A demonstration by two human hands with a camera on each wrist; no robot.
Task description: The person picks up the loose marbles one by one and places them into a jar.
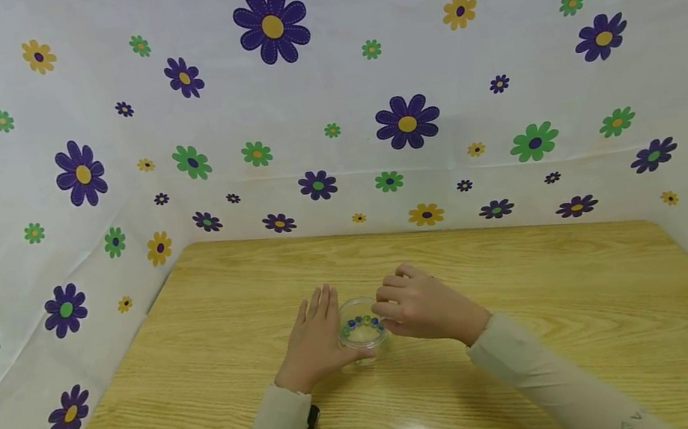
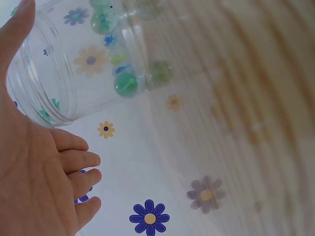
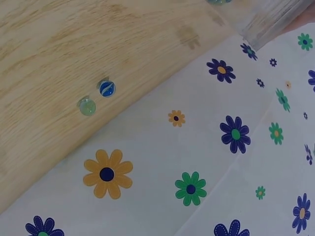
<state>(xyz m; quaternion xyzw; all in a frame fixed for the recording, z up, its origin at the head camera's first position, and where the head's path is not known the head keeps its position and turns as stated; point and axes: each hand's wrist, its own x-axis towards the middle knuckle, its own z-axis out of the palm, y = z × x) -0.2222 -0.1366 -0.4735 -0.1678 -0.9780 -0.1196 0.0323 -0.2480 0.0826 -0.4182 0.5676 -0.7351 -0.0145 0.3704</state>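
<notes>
A clear jar (image 1: 359, 306) with a ring of green, blue and yellowish marbles (image 1: 367, 319) along its bottom stands on the table. My left hand (image 1: 315, 344) rests against the jar's left side, thumb across the front and fingers stretched out. Seen from the left wrist, the threaded rim lies by the palm, and a green marble (image 2: 126, 84) shows through the wall. My right hand (image 1: 424, 307) is at the right of the rim with fingers bent; whether it pinches anything, I cannot tell. In the right wrist view, a blue marble (image 3: 107, 88) and a pale green marble (image 3: 87, 106) lie on the table.
The wooden table (image 1: 219, 326) carries the jar. White cloth (image 1: 328, 80) with printed flowers surrounds its back and sides. Part of another greenish marble (image 3: 219, 1) shows at the top edge of the right wrist view. A dark band (image 1: 313, 418) is on the left wrist.
</notes>
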